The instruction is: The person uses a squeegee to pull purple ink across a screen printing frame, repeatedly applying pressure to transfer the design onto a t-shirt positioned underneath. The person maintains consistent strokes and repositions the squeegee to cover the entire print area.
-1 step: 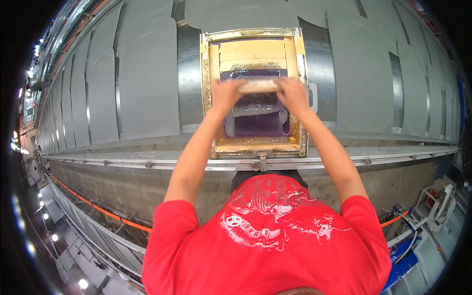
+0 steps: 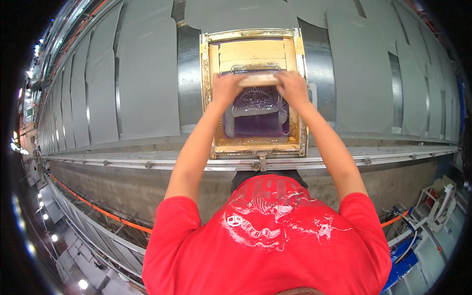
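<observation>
Left hand (image 2: pixel 226 91) and right hand (image 2: pixel 293 88) grip a pale, straight, apparently wooden bar (image 2: pixel 260 80), now slightly farther up within the yellowish rectangular frame (image 2: pixel 255 148); more pale arched pattern (image 2: pixel 254 93) shows on the purple screen (image 2: pixel 256 127), suggesting an outward stroke.

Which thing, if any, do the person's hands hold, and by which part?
A pale, straight, wooden-looking bar, held at both ends: left hand's fingers on its left end, right hand's fingers on its right.
</observation>
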`<state>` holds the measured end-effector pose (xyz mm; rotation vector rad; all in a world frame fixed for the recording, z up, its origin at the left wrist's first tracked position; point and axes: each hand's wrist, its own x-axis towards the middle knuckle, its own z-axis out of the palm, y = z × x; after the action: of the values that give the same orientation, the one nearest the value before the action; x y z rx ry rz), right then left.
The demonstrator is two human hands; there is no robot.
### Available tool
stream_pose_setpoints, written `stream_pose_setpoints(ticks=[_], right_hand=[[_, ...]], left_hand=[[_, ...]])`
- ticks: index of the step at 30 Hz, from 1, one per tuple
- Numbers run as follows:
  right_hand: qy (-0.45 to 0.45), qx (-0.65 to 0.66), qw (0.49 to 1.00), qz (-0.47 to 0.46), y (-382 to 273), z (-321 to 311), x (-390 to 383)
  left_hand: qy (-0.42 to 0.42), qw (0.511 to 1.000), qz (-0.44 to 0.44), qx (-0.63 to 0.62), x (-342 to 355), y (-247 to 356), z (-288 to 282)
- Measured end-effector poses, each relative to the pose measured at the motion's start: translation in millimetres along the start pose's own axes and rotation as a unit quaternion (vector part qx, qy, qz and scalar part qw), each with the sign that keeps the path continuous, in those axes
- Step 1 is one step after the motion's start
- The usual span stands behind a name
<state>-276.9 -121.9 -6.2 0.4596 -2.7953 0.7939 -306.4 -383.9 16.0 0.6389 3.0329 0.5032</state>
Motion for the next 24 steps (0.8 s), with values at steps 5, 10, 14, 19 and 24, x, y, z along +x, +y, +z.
stream_pose_setpoints(ticks=[5, 10, 14, 19, 24], right_hand=[[-0.027, 0.073, 0.996, 0.046, 2, 17, -20], [-0.049, 0.113, 0.992, 0.034, -42, 16, -122], [-0.068, 0.109, 0.991, 0.024, -48, -4, -112], [0.011, 0.086, 0.996, 0.015, 4, 6, -10], [-0.033, 0.096, 0.994, 0.044, 21, 20, -1]], left_hand=[[-0.032, 0.999, -0.026, 0.01, -8, -1, 18], [-0.034, 0.999, 0.005, 0.026, -120, 22, 29], [-0.044, 0.999, -0.002, -0.015, -119, 21, 16], [-0.023, 0.999, -0.027, -0.007, 0, 2, -4], [-0.047, 0.998, -0.022, 0.035, 22, -7, 14]])
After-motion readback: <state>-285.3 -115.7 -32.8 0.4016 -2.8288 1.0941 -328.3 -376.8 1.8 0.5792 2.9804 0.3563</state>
